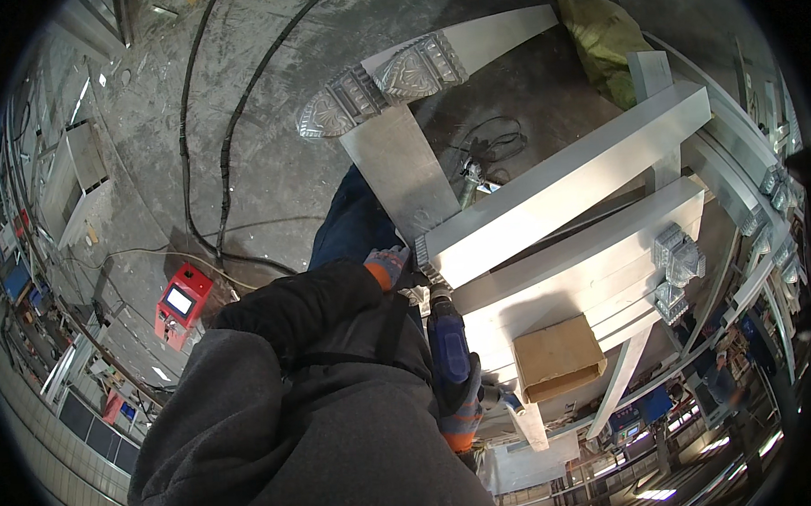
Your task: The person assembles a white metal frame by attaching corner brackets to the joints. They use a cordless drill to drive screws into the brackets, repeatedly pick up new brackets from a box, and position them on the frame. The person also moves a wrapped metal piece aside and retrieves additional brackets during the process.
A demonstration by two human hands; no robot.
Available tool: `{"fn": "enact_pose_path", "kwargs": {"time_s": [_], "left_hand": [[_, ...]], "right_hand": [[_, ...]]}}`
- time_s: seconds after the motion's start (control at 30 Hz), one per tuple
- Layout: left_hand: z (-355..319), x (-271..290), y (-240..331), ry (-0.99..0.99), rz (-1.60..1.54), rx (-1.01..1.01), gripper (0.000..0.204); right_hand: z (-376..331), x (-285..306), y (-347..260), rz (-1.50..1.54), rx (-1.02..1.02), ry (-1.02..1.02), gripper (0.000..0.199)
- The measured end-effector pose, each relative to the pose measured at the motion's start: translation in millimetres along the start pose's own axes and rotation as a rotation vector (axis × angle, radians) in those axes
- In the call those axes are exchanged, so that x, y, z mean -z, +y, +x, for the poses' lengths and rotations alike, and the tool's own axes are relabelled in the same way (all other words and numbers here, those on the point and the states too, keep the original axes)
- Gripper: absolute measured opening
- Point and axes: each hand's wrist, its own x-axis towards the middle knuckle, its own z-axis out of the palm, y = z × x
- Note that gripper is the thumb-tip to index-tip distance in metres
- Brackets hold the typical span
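My right hand (463, 415), in a grey glove with an orange cuff, grips a dark blue cordless drill (449, 346). The drill points away from me, its nose close to the near end of a long silver metal beam (565, 187). A ridged decorative cap (430, 263) sits at that end. Just left of the cap is my left hand (390, 261), gloved the same way, its fingers bent and partly hidden; what they hold does not show. A flat metal piece (406, 167) runs from there to two ornate cast caps (380, 87) farther off.
An open cardboard box (559, 359) rests on light metal panels at the right. A red machine with a screen (181, 303) stands on the floor at left, near thick black cables (225, 161). A corded tool (471, 180) and a green sack (605, 45) lie beyond.
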Motion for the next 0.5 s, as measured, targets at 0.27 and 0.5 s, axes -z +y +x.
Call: {"fn": "enact_pose_path", "kwargs": {"time_s": [0.27, 0.5], "left_hand": [[10.7, -15.0, -10.8, 0.027, -0.011, -0.034, 0.041], [18.2, -25.1, -12.6, 0.029, -0.029, -0.024, 0.046]], "right_hand": [[-1.1, 5.2, 3.3, -0.037, -0.004, -0.047, 0.08], [10.1, 3.2, 17.7, 0.411, -0.24, -0.194, 0.075]]}}
